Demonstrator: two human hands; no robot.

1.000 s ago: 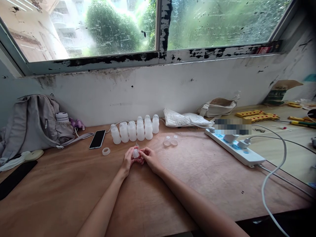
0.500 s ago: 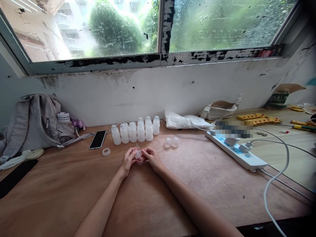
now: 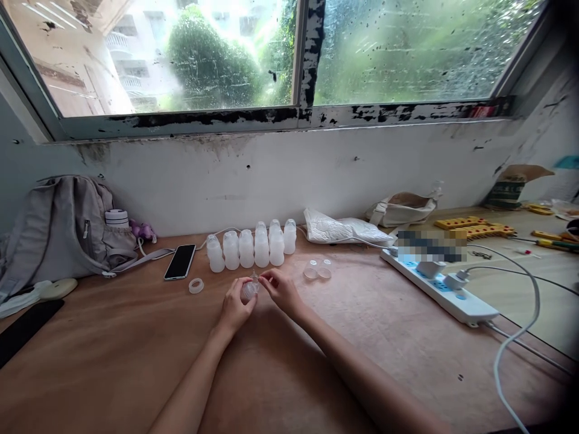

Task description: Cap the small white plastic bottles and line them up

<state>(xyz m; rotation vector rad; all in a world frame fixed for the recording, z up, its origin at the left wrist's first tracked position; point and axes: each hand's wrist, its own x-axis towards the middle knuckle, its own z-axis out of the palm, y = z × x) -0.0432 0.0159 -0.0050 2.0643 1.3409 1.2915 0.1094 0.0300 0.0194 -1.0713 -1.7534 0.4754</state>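
Both forearms extended forward, converging mid-frame; left hand (image 3: 235, 306) curled, fingers closed in a grip, right hand (image 3: 281, 289) beside it, fingertips pinched toward the left thumb.

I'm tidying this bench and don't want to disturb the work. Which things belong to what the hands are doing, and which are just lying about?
In use:
small clear piece held by left hand and right hand
row of white plastic bottles
two clear caps
clear ring

Lying about:
phone
grey backpack
power strip
plastic bag
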